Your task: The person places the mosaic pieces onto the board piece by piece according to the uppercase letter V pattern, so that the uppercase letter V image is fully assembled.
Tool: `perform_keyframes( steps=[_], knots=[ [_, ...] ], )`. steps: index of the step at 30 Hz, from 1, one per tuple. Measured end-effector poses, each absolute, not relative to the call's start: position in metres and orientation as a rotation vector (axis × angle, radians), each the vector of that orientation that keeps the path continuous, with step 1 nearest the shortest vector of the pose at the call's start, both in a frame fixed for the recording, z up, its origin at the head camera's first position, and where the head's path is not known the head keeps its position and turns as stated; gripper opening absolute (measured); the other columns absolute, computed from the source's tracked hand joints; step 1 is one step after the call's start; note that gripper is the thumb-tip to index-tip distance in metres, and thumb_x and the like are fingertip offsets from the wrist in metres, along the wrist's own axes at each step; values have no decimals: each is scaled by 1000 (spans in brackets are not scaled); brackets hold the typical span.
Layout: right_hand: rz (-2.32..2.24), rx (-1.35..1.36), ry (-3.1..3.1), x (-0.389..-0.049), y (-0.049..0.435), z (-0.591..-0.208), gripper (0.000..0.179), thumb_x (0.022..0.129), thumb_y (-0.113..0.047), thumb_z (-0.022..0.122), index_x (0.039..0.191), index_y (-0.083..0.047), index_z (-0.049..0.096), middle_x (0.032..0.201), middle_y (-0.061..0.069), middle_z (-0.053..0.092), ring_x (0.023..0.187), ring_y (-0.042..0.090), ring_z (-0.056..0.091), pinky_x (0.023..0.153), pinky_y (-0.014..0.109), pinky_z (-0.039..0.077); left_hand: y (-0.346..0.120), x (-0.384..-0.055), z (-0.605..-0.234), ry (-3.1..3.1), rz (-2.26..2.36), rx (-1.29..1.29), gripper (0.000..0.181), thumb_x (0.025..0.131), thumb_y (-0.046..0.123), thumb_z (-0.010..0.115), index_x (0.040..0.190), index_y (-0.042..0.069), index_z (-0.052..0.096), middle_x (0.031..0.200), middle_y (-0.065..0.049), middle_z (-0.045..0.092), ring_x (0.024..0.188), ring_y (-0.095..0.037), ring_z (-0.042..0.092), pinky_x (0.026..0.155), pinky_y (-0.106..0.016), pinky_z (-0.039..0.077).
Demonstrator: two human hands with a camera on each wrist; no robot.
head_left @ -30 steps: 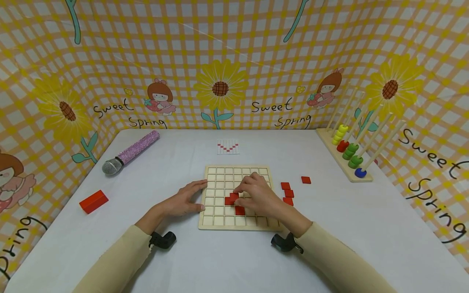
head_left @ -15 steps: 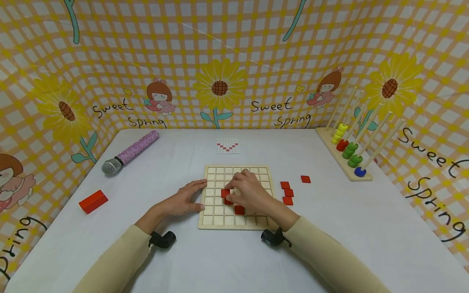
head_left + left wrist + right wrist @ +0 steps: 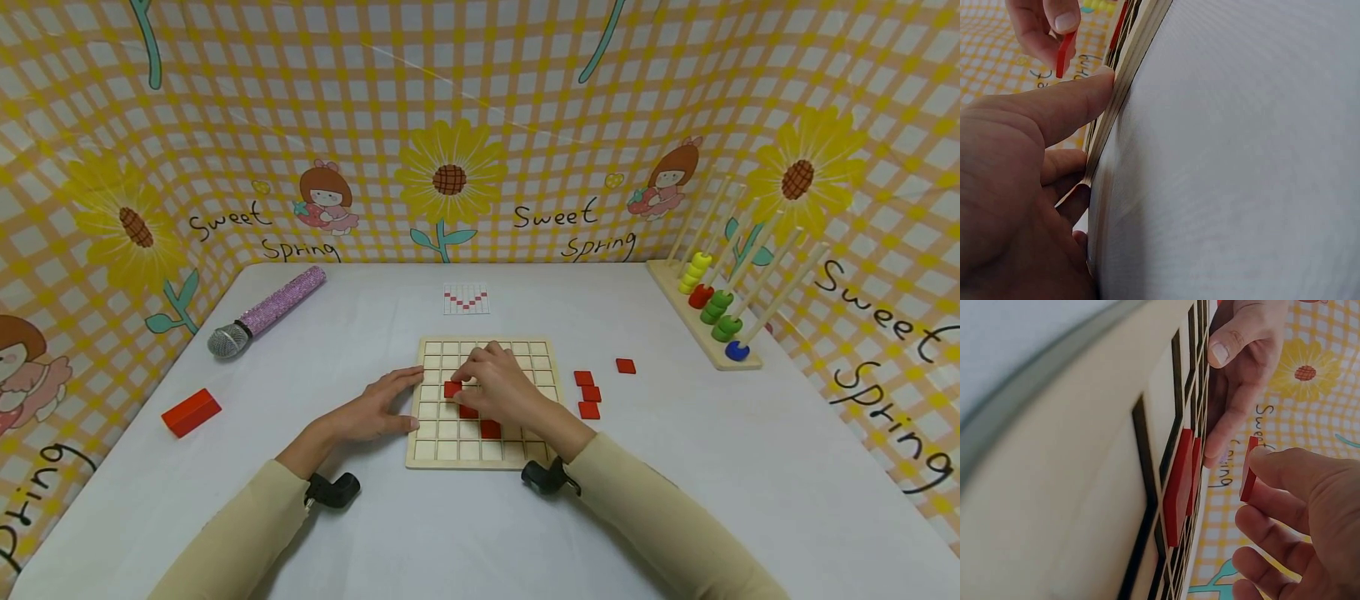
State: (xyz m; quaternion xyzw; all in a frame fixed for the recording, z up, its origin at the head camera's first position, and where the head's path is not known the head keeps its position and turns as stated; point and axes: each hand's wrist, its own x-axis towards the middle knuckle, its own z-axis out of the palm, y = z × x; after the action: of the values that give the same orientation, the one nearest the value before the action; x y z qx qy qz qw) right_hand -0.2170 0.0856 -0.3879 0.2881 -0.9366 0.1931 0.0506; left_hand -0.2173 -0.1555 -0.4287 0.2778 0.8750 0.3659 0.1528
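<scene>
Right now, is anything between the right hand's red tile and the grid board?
Nothing visible: the right hand pinches the red tile over the grid board, with an open gap between. The left hand touches the board's left edge.

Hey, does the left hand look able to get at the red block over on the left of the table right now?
Probably yes: the left hand only touches the edge of the board, and I see nothing on the table between it and the red block.
</scene>
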Motion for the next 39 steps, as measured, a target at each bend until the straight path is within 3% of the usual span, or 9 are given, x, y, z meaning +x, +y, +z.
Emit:
perform_keyframes(
  steps=[39],
  knots=[
    [618,903,-2975,-232,80,-401,21,83,-24,70,102,-14,73,101,2,65,93,19,50,84,34,44,-155,-216,-428,2505,1074,849,75,88,25,65,148,1,26,157,-14,18,145,-39,13,112,-63,12]
  ],
)
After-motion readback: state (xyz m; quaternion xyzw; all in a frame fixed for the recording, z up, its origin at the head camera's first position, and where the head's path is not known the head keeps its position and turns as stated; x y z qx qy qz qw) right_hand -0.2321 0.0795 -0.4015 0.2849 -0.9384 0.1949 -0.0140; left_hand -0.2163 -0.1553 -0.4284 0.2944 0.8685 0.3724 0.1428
